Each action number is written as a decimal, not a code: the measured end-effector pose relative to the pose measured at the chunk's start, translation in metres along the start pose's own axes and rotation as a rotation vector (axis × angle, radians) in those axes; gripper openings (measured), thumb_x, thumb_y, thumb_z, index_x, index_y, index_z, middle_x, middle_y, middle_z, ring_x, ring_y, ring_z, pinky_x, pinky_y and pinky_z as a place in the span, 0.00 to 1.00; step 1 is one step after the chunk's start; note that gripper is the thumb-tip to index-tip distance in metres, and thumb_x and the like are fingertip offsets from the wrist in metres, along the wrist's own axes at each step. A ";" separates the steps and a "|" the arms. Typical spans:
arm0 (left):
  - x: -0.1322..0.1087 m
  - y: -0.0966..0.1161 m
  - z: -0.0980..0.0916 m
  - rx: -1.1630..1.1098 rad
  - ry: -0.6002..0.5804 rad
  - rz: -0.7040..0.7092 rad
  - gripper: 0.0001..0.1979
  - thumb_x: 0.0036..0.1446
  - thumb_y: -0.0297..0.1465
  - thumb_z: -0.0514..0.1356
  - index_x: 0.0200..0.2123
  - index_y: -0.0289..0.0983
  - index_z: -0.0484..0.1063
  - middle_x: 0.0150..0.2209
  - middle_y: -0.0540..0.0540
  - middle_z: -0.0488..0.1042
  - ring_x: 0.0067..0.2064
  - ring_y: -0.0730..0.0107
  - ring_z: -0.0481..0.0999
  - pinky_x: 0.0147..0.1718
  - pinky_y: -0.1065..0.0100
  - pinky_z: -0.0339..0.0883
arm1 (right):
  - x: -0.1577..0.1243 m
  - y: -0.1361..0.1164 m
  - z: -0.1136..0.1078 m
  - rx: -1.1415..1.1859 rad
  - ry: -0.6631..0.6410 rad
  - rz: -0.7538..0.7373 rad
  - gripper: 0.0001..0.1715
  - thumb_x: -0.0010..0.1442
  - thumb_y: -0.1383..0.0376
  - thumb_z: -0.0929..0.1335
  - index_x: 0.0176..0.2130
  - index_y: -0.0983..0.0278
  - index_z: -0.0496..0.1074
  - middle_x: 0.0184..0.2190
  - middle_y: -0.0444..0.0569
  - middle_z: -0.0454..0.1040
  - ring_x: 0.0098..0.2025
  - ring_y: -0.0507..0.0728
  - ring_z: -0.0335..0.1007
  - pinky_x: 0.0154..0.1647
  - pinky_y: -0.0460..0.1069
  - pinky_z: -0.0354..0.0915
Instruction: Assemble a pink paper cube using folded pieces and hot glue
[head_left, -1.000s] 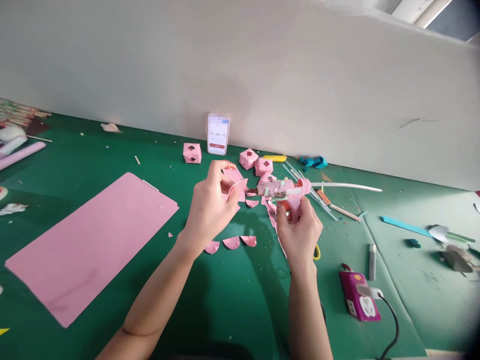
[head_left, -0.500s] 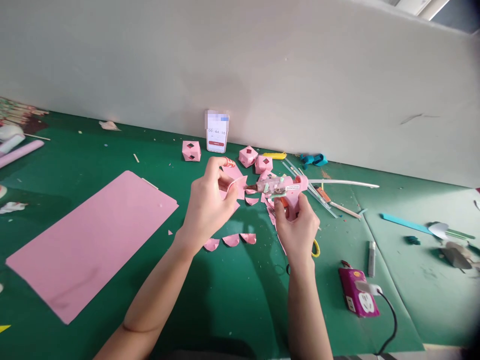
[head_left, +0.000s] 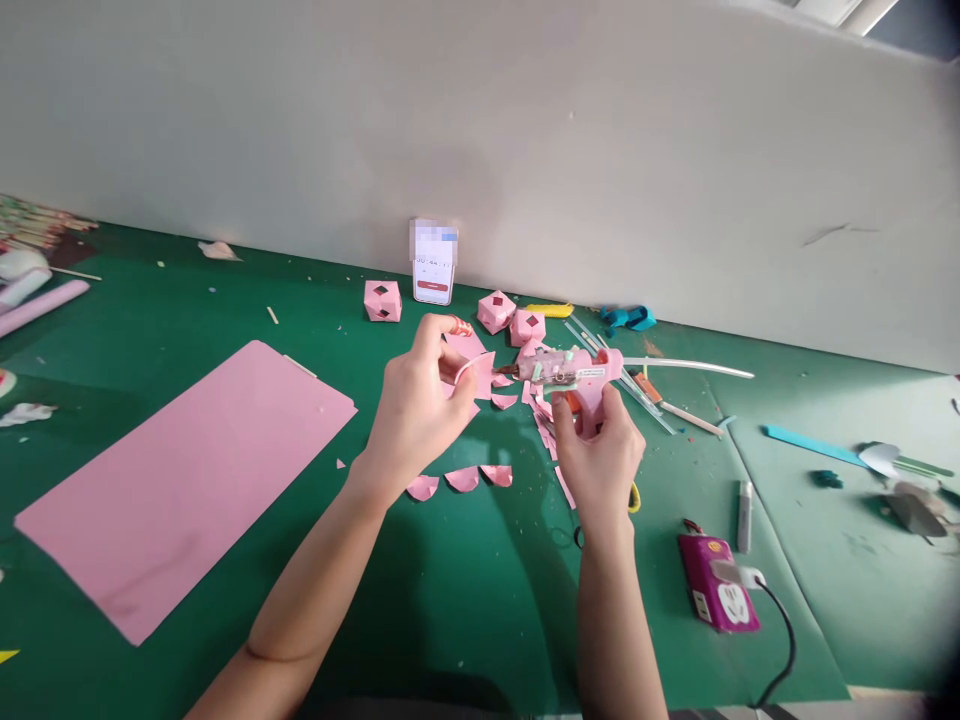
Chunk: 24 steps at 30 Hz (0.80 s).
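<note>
Since the earlier frame, the right hand has raised the pink hot glue gun slightly, its nozzle nearly touching the pink paper petal. Clamped on the gun's handle, that hand works above the green mat; the left hand pinches the petal just left of the nozzle. Risk: fingers sit close, so excess glue could burn them.

Pink glue gun, pink paper sheet, green table, purple socket.
</note>
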<state>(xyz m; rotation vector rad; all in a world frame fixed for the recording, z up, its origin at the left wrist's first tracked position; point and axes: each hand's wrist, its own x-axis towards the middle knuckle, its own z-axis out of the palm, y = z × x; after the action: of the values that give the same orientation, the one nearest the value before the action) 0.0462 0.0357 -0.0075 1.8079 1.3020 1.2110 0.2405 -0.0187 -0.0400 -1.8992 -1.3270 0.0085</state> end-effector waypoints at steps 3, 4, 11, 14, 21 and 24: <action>0.000 0.001 -0.001 -0.004 -0.003 -0.005 0.15 0.60 0.24 0.61 0.49 0.42 0.66 0.32 0.53 0.79 0.39 0.67 0.84 0.41 0.66 0.78 | 0.000 -0.001 -0.002 0.003 0.003 0.004 0.22 0.61 0.51 0.69 0.28 0.56 0.54 0.19 0.37 0.59 0.22 0.52 0.51 0.27 0.49 0.54; 0.000 0.002 -0.001 0.000 0.000 -0.004 0.15 0.60 0.24 0.61 0.49 0.42 0.66 0.32 0.53 0.79 0.39 0.67 0.84 0.41 0.65 0.78 | 0.000 -0.001 -0.003 0.000 0.006 0.002 0.22 0.61 0.51 0.69 0.28 0.56 0.54 0.19 0.37 0.58 0.22 0.52 0.51 0.27 0.49 0.54; 0.000 0.000 -0.001 -0.002 -0.005 -0.005 0.15 0.60 0.24 0.60 0.49 0.42 0.66 0.32 0.53 0.79 0.40 0.66 0.84 0.41 0.65 0.78 | -0.001 0.002 -0.003 -0.010 0.018 -0.038 0.23 0.61 0.54 0.70 0.28 0.56 0.52 0.21 0.37 0.58 0.23 0.52 0.52 0.28 0.49 0.54; 0.000 -0.001 0.000 -0.016 -0.025 -0.010 0.15 0.60 0.24 0.61 0.49 0.42 0.66 0.32 0.53 0.79 0.38 0.67 0.84 0.40 0.67 0.78 | 0.000 0.002 -0.002 -0.011 0.036 0.005 0.24 0.61 0.51 0.70 0.28 0.57 0.53 0.21 0.37 0.58 0.23 0.53 0.52 0.28 0.49 0.53; -0.001 0.000 0.000 -0.070 -0.029 0.006 0.14 0.60 0.23 0.61 0.49 0.41 0.66 0.34 0.52 0.80 0.41 0.67 0.84 0.42 0.67 0.79 | 0.023 0.047 0.004 -0.268 -0.243 0.209 0.16 0.63 0.51 0.67 0.35 0.60 0.64 0.36 0.51 0.71 0.41 0.62 0.69 0.42 0.53 0.64; -0.001 0.002 0.000 -0.102 -0.044 0.018 0.15 0.60 0.23 0.61 0.49 0.40 0.65 0.35 0.52 0.82 0.41 0.69 0.84 0.41 0.69 0.79 | 0.032 0.081 0.010 -0.400 -0.370 0.393 0.20 0.66 0.54 0.64 0.46 0.69 0.69 0.47 0.66 0.73 0.51 0.69 0.71 0.52 0.59 0.65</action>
<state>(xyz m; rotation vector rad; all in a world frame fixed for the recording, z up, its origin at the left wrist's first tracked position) 0.0466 0.0343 -0.0063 1.7675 1.1802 1.2179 0.3140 0.0017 -0.0824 -2.5738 -1.2287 0.3294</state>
